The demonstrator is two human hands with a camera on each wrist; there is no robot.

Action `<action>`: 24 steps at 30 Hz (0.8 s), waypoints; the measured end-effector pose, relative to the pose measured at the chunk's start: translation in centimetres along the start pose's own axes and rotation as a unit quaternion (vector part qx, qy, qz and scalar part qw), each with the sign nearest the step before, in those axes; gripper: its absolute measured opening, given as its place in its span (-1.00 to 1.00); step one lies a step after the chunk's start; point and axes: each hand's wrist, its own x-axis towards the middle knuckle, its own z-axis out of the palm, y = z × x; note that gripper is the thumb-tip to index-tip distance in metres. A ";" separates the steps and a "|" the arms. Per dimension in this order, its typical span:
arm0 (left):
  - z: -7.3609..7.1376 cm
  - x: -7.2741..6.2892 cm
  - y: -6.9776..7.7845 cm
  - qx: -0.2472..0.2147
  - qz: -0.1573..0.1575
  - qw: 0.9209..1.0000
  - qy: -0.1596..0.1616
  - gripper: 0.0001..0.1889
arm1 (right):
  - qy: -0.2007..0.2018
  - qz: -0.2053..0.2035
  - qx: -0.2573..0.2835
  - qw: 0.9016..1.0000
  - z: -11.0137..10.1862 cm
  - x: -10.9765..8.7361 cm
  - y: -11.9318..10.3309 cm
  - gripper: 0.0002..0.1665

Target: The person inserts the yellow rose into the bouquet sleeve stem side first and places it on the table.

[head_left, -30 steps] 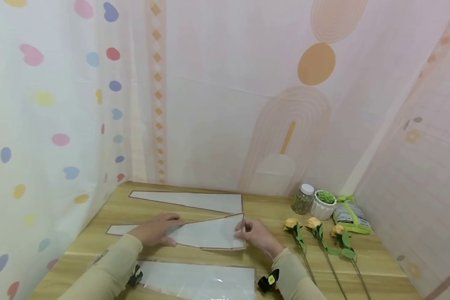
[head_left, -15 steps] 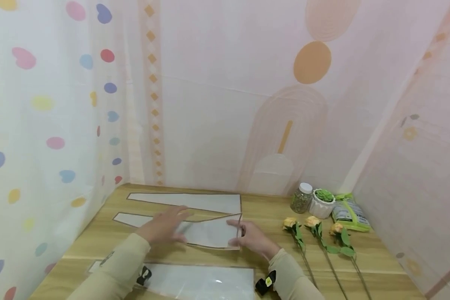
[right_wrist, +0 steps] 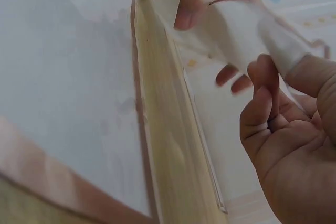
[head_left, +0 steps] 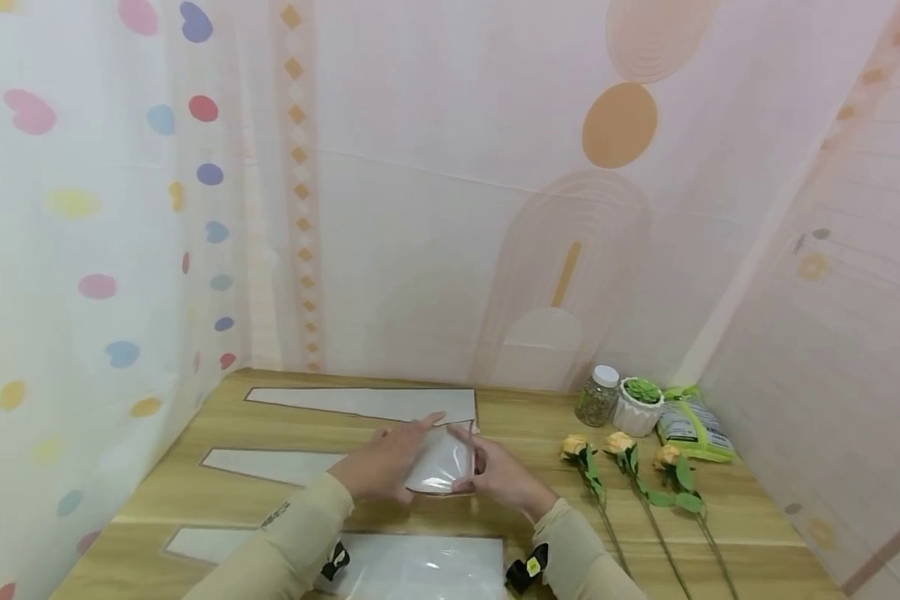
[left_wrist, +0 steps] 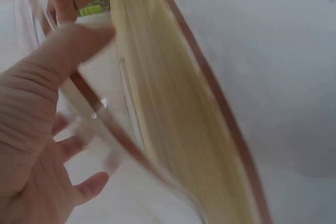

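A long tapered white flower sleeve (head_left: 438, 467) with a brown border lies across the middle of the table. Its wide right end bulges up between my two hands. My right hand (head_left: 506, 475) pinches that end; the right wrist view shows my thumb and fingertips (right_wrist: 265, 72) on the pale film. My left hand (head_left: 382, 462) lies over the sleeve, close beside the right, its thumb and fingers spread toward the two long edges. In the left wrist view the left thumb (left_wrist: 73, 45) is straight and the fingers hang loosely apart, partly blurred. The sleeve's middle is hidden under this hand.
One similar sleeve (head_left: 360, 403) lies behind, another (head_left: 435, 554) in front, partly under my left forearm. To the right are three orange-yellow roses (head_left: 618, 446) on long stems. Behind them stand a white-lidded jar (head_left: 597, 400), a potted succulent (head_left: 637, 408) and a green-edged packet (head_left: 696, 429).
My left hand has slid right along the middle sleeve, up close to the right hand. The sleeve's wide end, flat before, now bulges. The right hand stays at that end.
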 end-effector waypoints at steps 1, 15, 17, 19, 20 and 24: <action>0.0 0.0 -0.1 0.008 -0.007 1.000 0.001 0.39 | 0.002 -0.005 -0.009 1.000 0.0 0.0 0.0 -0.13; 0.1 0.4 -0.3 0.063 0.029 0.997 0.015 0.07 | 0.056 -0.033 -0.086 0.994 -0.2 0.4 -0.2 -0.76; 0.0 0.6 0.0 0.062 0.032 0.997 0.018 0.06 | 0.051 -0.030 -0.078 0.995 -0.2 0.2 -0.3 -0.80; -0.1 0.8 0.2 0.062 0.036 0.997 0.020 0.06 | 0.035 -0.022 -0.077 0.996 -0.2 0.1 -0.3 -0.79; -0.1 0.8 0.3 0.066 0.038 0.997 0.021 0.06 | 0.024 -0.019 -0.074 0.997 -0.2 0.1 -0.3 -0.80; -0.1 0.8 0.4 0.073 0.039 0.996 0.024 0.11 | -0.008 -0.014 -0.046 0.999 -0.1 0.2 -0.3 -0.73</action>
